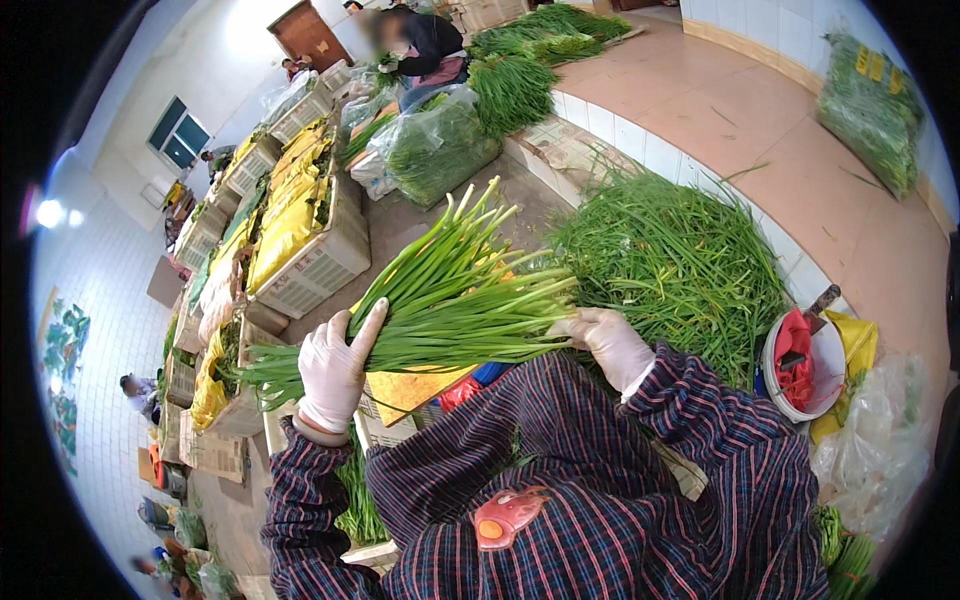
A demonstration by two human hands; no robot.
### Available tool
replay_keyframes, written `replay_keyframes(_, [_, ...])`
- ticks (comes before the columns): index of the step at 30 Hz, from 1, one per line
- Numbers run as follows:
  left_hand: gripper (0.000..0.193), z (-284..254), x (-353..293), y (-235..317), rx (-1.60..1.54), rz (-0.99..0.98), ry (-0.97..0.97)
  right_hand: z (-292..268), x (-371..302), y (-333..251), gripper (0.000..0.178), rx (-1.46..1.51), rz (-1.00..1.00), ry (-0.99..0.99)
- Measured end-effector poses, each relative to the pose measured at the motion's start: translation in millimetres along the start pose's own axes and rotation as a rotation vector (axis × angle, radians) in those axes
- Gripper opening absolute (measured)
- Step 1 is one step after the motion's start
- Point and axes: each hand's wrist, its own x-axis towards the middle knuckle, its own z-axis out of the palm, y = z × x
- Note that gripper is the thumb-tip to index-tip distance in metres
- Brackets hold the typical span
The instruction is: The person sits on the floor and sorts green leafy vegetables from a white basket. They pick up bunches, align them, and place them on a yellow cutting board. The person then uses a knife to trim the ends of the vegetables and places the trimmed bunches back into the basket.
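Straight ahead of me a big loose heap of greens (680, 260) lies on the tiled ledge (720, 110), and its near edge runs right up against my right hand (610, 342), so stray stalks crowd that side. To the right of the heap stands a white bucket (835, 375) with a red cloth (795, 360) stuffed in it, and a crumpled clear plastic bag (875, 440) lies just beside it. On my left a row of white crates (325, 265) with yellow liners runs away down the room, and bagged greens (435, 150) lie beyond them. Farther off another person in dark clothes (425, 40) bends over more bundles. The bunch of green onions (450, 310) lies across in front of my chest, above my plaid sleeves, its pale cut ends fanning up and away from me and its dark leaf tips pointing past my left wrist. My left hand (335, 370), in a thin white glove, is wrapped round the leafy part of the bunch, forefinger stretched up along the stalks. My right hand, gloved too, is closed on the bunch nearer the pale ends, fingers curled under it.
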Motion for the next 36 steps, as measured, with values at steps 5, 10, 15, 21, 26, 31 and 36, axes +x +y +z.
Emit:
replay_keyframes(5, [0.069, -6.0, -5.7, -6.9, 0.003, -0.026, -0.016, -70.9, 20.1, -5.5, 0.024, -0.428, -0.143, 0.295])
replay_keyframes(10, [0.067, -5.7, -10.4, -5.0, -0.041, -0.02, 0.025, -78.4, 22.0, -29.0, 0.051, -1.061, -0.402, 0.245])
replay_keyframes(15, [0.064, -10.9, -1.7, 6.6, -0.081, -0.017, 0.016, -18.5, 17.6, -46.5, 0.052, -0.017, 0.053, -0.388])
replay_keyframes(21, [0.063, -8.7, -8.3, 2.4, -0.07, -0.027, 0.006, -23.9, 27.1, -22.6, 0.042, 0.086, -0.003, -0.289])
replay_keyframes(26, [0.062, -10.2, -16.9, -7.0, -0.051, -0.051, -0.006, -119.9, 43.3, -36.4, 0.02, -0.515, -0.101, 0.338])
replay_keyframes(31, [0.06, -8.3, -11.4, -2.2, -0.064, -0.036, -0.035, -40.0, 30.2, -53.2, 0.046, -0.821, -0.73, 0.345])
replay_keyframes(36, [0.06, -12.2, -4.2, -2.1, -0.012, 0.01, -0.062, -20.2, 43.1, -49.8, 0.021, -1.049, -0.792, -0.131])
